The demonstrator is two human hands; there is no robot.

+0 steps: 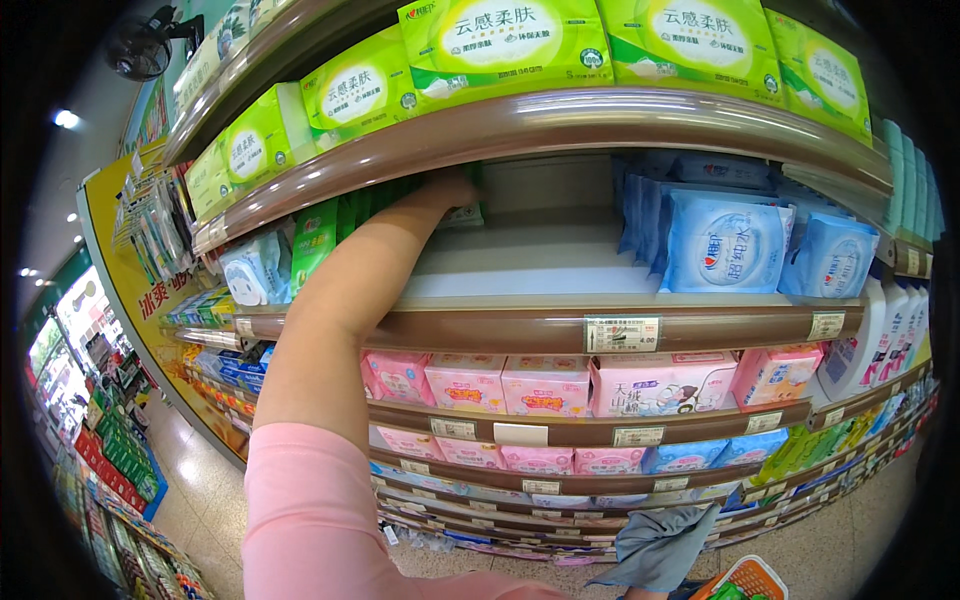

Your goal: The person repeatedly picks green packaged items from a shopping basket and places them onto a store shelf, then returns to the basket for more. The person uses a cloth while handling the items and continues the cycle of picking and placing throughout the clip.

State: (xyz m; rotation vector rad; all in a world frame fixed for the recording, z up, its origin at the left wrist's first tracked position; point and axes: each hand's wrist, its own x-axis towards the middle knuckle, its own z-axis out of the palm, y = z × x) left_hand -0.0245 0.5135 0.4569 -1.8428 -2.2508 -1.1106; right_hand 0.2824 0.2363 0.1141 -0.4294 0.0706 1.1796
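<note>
My left arm, in a pink sleeve, reaches deep onto a white shelf board (525, 266). My left hand (452, 191) is at the back, in shadow and blurred, beside a row of green soft packs (313, 241); a pack end (466, 216) shows just under it. Whether the fingers grip a pack cannot be told. Low in the view, my right hand (646, 594) is mostly cut off by the picture's edge and holds a crumpled grey cloth (664, 544). Blue wipes packs (724, 240) stand on the same board, to the right.
Overhead, a brown shelf edge (600, 112) carries bright green tissue packs (510, 45). Pink boxes (664, 384) fill the shelf below, behind price tags (622, 334). An orange basket (757, 574) sits at the lower right. White bottles (855, 345) stand at the right; an aisle floor (187, 465) runs left.
</note>
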